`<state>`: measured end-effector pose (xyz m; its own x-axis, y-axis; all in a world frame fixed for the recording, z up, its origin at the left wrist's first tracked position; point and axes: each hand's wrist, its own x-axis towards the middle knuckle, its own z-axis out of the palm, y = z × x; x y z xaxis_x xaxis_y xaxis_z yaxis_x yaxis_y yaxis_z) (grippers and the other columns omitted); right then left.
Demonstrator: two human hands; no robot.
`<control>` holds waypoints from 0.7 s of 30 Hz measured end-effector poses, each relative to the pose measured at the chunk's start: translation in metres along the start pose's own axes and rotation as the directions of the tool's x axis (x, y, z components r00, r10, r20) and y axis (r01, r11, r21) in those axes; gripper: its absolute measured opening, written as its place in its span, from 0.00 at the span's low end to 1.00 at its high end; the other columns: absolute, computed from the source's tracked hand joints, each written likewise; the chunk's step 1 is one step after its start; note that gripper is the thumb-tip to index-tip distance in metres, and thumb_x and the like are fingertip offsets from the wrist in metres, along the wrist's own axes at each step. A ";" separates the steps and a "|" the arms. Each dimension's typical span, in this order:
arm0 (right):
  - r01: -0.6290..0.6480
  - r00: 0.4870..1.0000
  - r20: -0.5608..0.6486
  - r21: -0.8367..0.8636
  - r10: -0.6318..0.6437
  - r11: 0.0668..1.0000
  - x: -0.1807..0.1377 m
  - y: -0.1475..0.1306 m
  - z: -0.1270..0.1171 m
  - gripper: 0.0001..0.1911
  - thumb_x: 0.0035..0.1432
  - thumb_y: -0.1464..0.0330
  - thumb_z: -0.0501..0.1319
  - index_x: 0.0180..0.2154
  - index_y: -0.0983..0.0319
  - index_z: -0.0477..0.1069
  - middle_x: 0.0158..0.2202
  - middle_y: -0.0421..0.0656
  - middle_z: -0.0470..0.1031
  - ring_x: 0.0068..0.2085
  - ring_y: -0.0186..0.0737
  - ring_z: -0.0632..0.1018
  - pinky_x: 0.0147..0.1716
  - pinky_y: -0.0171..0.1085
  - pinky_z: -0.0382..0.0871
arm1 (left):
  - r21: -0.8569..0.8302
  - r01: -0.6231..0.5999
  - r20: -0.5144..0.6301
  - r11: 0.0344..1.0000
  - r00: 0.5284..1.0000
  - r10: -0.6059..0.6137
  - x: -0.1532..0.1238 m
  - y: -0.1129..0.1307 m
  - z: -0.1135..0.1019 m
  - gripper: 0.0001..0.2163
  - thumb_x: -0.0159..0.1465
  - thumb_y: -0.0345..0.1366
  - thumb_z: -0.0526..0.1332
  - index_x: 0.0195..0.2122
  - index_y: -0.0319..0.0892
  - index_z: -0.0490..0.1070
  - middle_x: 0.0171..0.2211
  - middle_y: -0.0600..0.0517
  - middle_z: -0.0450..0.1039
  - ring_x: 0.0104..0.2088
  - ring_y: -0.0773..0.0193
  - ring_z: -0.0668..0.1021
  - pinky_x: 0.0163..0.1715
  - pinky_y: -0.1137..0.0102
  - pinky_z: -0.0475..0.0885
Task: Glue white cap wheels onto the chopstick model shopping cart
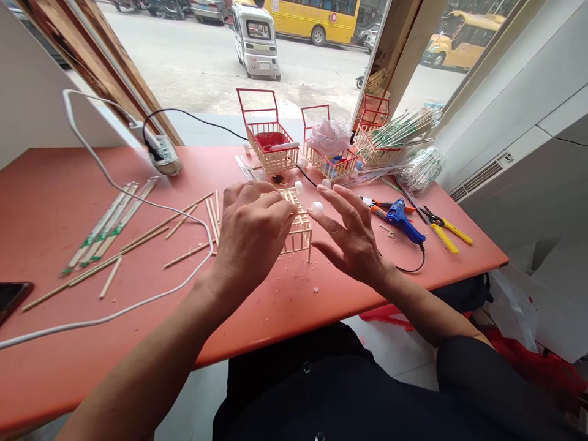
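A small cart of pale wooden sticks point(301, 240) lies on the table, its wheel side up, between my two hands. My left hand point(252, 226) is closed, fingers pinched at the cart's upper left and covering much of it. Fingers apart, my right hand point(351, 233) hovers at the cart's right side, with its index fingertip against a white round wheel point(316, 207). Another white wheel point(299, 187) sits at the cart's far end, and a third white piece point(326, 183) is by the right middle fingertip.
Behind stand a red-handled stick cart point(273, 160) and another holding pink cloth point(328, 138). At right lie a blue glue gun point(404, 220), yellow-handled cutters point(448, 233) and bundled skewers point(408, 131). Left are loose sticks point(110, 278), wrapped chopsticks point(108, 226) and a white cable point(133, 313).
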<state>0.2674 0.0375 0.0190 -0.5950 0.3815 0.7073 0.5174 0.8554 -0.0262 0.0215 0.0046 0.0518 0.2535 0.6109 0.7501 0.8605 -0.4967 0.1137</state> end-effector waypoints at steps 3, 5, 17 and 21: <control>-0.080 0.995 0.060 -0.019 0.081 0.997 0.004 -0.005 0.000 0.27 0.80 0.53 0.63 0.75 0.47 0.71 0.83 0.44 0.65 0.84 0.59 0.64 0.83 0.65 0.59 | -0.014 0.021 0.016 1.000 1.000 -0.021 0.001 0.001 0.000 0.14 0.79 0.34 0.63 0.37 0.48 0.85 0.37 0.46 0.88 0.52 0.44 0.86 0.56 0.46 0.74; -0.100 0.992 0.075 -0.027 0.102 0.995 0.006 -0.008 0.002 0.27 0.80 0.54 0.64 0.74 0.48 0.72 0.83 0.45 0.65 0.84 0.60 0.63 0.84 0.66 0.57 | -0.025 0.029 0.013 0.999 0.999 -0.029 0.001 0.002 0.000 0.14 0.79 0.34 0.63 0.36 0.49 0.85 0.37 0.47 0.88 0.52 0.44 0.86 0.57 0.46 0.74; -0.091 0.993 0.071 -0.061 0.096 0.994 0.008 -0.014 0.008 0.24 0.82 0.59 0.62 0.72 0.54 0.73 0.83 0.49 0.66 0.85 0.59 0.61 0.83 0.64 0.55 | -0.017 0.049 0.020 0.999 0.999 -0.049 0.001 0.003 0.002 0.13 0.78 0.33 0.64 0.37 0.48 0.85 0.38 0.46 0.89 0.53 0.43 0.85 0.58 0.45 0.75; -0.091 0.992 0.084 -0.050 0.095 0.995 0.008 -0.013 0.009 0.26 0.82 0.58 0.62 0.75 0.53 0.72 0.83 0.48 0.67 0.85 0.60 0.61 0.83 0.64 0.56 | -0.019 0.052 0.015 0.998 0.999 -0.052 0.002 0.004 0.002 0.12 0.78 0.33 0.64 0.37 0.47 0.86 0.39 0.45 0.89 0.53 0.43 0.85 0.57 0.45 0.75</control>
<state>0.2503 0.0321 0.0187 -0.5929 0.4889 0.6398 0.5996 0.7985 -0.0546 0.0258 0.0049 0.0522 0.2149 0.6447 0.7336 0.8641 -0.4756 0.1649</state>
